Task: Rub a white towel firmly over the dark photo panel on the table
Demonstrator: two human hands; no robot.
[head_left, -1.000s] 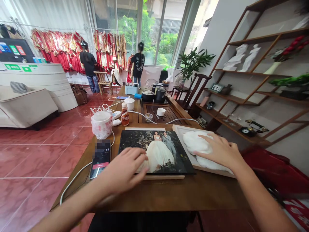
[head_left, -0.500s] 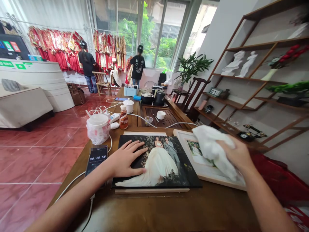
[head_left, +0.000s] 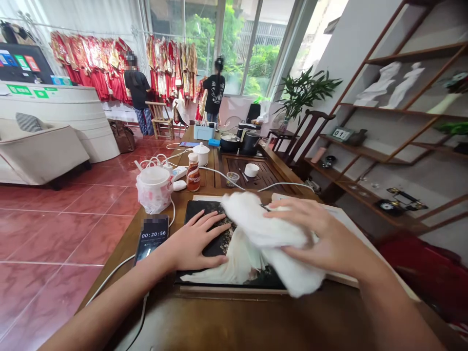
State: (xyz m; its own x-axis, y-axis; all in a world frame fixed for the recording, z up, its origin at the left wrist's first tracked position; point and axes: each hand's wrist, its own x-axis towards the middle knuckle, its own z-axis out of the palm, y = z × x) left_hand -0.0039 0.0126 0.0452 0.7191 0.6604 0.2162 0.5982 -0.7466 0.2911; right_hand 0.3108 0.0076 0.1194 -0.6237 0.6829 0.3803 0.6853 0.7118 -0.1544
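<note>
Left hand point(head_left: 193, 241) lying open and flat on the wedding photo panel point(head_left: 237, 265), right hand point(head_left: 321, 234) curled around a white cloth point(head_left: 256, 219) draped over the panel's right half, smartphone point(head_left: 151, 239) just left of the panel.

Under my right grip point(head_left: 321, 239), the white cloth point(head_left: 266, 229) hides the middle of the wedding photo panel point(head_left: 206, 219), and the grip and cloth cover nearly all of the framed picture point(head_left: 345, 214) to its right. Left of my left grip point(head_left: 197, 241), a pixelated patch blurs the top of the phone point(head_left: 151, 239) screen. Far beyond my grips, both co-workers' heads point(head_left: 130, 61) point(head_left: 219, 64) are blurred too.
</note>
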